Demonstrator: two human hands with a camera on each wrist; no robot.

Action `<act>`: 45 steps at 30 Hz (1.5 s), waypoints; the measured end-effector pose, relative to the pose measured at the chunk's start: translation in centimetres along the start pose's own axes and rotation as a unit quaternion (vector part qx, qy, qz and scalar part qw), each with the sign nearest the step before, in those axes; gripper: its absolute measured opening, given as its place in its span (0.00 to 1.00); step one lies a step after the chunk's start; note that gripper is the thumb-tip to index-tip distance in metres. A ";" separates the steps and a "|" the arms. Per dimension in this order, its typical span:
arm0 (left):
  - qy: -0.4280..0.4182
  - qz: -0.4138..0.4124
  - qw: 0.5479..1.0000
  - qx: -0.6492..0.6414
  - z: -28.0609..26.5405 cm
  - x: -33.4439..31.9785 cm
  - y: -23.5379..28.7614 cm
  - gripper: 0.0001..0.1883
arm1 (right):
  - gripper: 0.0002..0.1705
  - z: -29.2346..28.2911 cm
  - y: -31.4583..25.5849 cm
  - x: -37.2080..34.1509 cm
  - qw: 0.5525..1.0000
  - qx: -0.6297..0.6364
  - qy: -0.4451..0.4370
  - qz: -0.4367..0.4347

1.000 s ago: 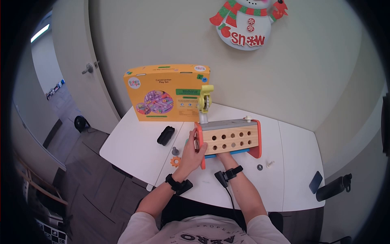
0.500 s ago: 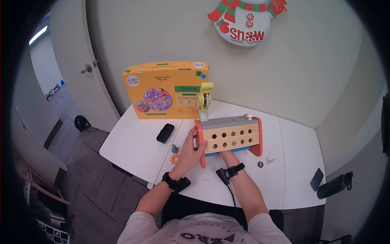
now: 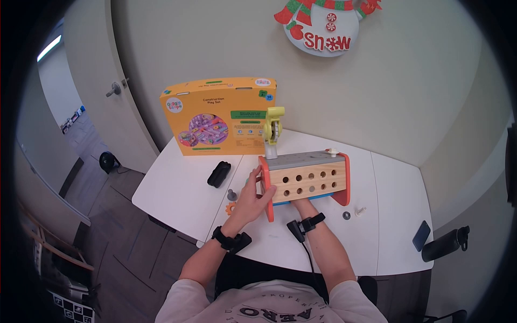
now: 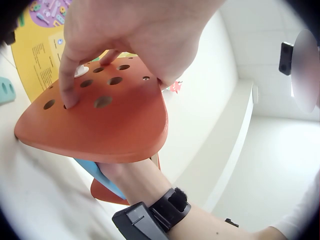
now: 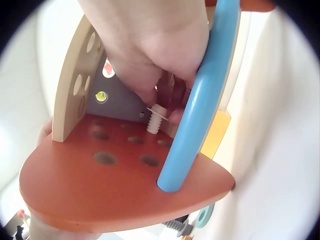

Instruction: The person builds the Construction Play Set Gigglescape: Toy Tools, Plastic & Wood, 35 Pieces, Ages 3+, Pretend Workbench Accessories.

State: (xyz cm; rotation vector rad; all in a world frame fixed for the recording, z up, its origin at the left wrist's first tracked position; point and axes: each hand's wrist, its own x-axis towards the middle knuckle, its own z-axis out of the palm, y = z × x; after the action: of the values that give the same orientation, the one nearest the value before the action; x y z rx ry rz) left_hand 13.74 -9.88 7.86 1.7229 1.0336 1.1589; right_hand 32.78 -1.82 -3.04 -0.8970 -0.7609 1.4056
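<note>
A wooden toy workbench (image 3: 307, 183) with red ends and a holed side panel stands on the white table. My left hand (image 3: 251, 203) grips its left red end; in the left wrist view, the fingers of the left hand (image 4: 135, 30) bend over the holed red end (image 4: 115, 120), one fingertip at a hole. Under the bench, beside the blue bar (image 5: 200, 100), reaches my right hand (image 3: 302, 206). Seen from the right wrist, the right hand (image 5: 150, 45) pinches a white screw (image 5: 155, 123), its threaded end near the inner face of the red end.
Behind the bench stand a yellow box (image 3: 215, 116) and a lime-green upright piece (image 3: 273, 126). Left lie a black case (image 3: 219, 174), grey screw (image 3: 231, 195) and orange gear (image 3: 230, 208). Right are a grey ring (image 3: 346, 215), white piece (image 3: 360, 211), phone (image 3: 421, 236) and bottle (image 3: 446, 247).
The head view has shifted slightly, so the box and wall decoration sit higher in it. Both hands keep about the same places at the workbench.
</note>
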 end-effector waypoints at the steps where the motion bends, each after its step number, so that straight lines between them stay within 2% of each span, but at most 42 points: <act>1: -0.002 -0.001 1.000 -0.003 0.0 0.0 0.1 0.47 | 0.24 -0.1 0.0 0.1 1.000 0.002 -0.001 0.000; 12: -0.020 -0.016 1.000 -0.008 0.0 -0.1 0.8 0.48 | 0.23 -0.6 0.2 0.0 1.000 0.012 0.005 0.006; 15: 0.011 0.002 1.000 0.015 0.6 -0.2 0.0 0.40 | 0.23 -0.2 0.2 0.0 1.000 0.010 0.007 0.003; 24: 0.007 0.006 1.000 0.016 0.5 -0.3 0.3 0.41 | 0.22 0.5 0.5 -0.3 1.000 0.006 0.013 -0.005; 31: 0.002 0.007 1.000 0.005 0.4 -0.2 0.2 0.41 | 0.22 -1.1 0.9 0.4 1.000 0.021 0.009 0.005; 41: -0.005 -0.004 1.000 0.005 0.4 -0.1 0.4 0.40 | 0.20 -3.4 1.9 1.5 0.992 0.113 0.034 0.034; 45: -0.004 -0.003 1.000 0.007 0.4 -0.2 0.2 0.40 | 0.24 -3.1 2.0 1.4 0.999 0.047 0.024 0.008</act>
State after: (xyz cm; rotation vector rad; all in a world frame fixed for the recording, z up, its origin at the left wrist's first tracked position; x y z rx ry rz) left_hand 14.14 -10.18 7.92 1.7320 1.0435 1.1431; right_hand 34.57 -0.76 -6.36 -0.8621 -0.6463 1.4181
